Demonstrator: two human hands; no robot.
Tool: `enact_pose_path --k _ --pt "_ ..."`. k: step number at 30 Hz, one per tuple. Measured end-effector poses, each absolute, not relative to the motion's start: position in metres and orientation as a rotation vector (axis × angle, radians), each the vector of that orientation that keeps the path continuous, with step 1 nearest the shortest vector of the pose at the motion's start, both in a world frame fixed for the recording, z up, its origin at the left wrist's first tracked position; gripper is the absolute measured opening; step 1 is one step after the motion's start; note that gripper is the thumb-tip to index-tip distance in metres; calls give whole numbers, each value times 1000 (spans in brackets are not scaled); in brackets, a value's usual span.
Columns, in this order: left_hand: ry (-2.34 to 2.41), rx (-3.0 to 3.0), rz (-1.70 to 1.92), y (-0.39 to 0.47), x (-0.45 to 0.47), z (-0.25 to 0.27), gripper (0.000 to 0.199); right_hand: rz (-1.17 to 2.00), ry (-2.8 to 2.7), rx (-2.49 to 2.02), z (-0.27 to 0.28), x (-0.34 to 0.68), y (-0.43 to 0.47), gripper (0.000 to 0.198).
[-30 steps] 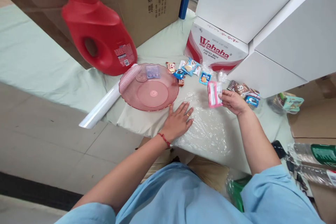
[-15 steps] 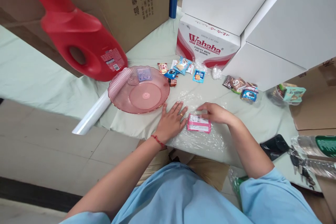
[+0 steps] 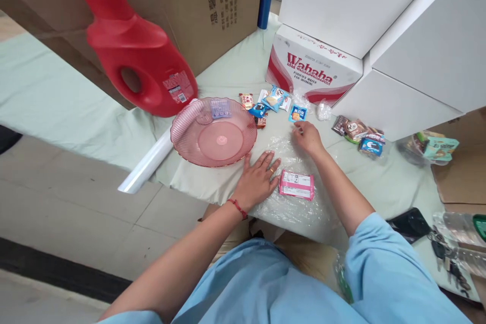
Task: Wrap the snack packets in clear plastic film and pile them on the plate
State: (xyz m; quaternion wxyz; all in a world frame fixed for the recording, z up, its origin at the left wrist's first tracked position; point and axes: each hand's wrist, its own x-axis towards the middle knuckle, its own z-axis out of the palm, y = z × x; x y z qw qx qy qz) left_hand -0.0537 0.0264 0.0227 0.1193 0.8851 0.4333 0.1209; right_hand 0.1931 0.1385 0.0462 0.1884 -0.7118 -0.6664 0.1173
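My left hand (image 3: pixel 257 179) lies flat, fingers spread, on the near edge of a sheet of clear plastic film (image 3: pixel 279 215). Just right of its fingertips, a pink-and-white packet (image 3: pixel 296 185) rests on the film, label side up. My right hand (image 3: pixel 307 137) hovers over the film's far side, its fingers loosely bent and seemingly holding nothing. Its fingertips are just short of a small blue snack packet (image 3: pixel 298 113). A pink ribbed plate (image 3: pixel 220 144) stands left of the film, with a purplish packet (image 3: pixel 220 109) at its far side.
Several small snack packets (image 3: pixel 274 97) lie behind the plate, more (image 3: pixel 357 129) to the right. A crumpled plastic ball (image 3: pixel 324 110) lies before the Wahaha box (image 3: pixel 315 63). A red jug (image 3: pixel 144 55), a white roll (image 3: pixel 146 162), a black pouch (image 3: pixel 410 224) and keys (image 3: pixel 450 263) surround the area.
My right hand has moved from above the pink-and-white packet away toward the small blue packet. My left hand stays flat on the film. The whole view has shifted slightly.
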Motion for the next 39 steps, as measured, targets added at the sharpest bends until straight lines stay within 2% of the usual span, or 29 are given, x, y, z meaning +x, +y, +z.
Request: enact_pose_path --k 3,7,15,20,26,35,39 --pt "1264 2579 362 26 -54 22 56 152 -1928 -1967 31 190 165 53" --pt "1264 2572 372 26 -55 25 56 124 -1958 -1992 12 188 183 59" --pt "1250 2554 375 26 -56 27 54 169 -1937 -1980 17 207 157 27" --pt "1256 2574 380 26 -55 24 54 32 -1626 -2218 15 212 146 51" --pt "1268 2599 362 26 -55 25 55 34 -1681 -2363 33 213 137 48" --pt "1281 2607 331 26 -53 30 54 67 -1864 -2204 38 237 91 42" --pt "1286 2619 332 26 -53 29 53 120 -1852 -2154 30 247 93 57"
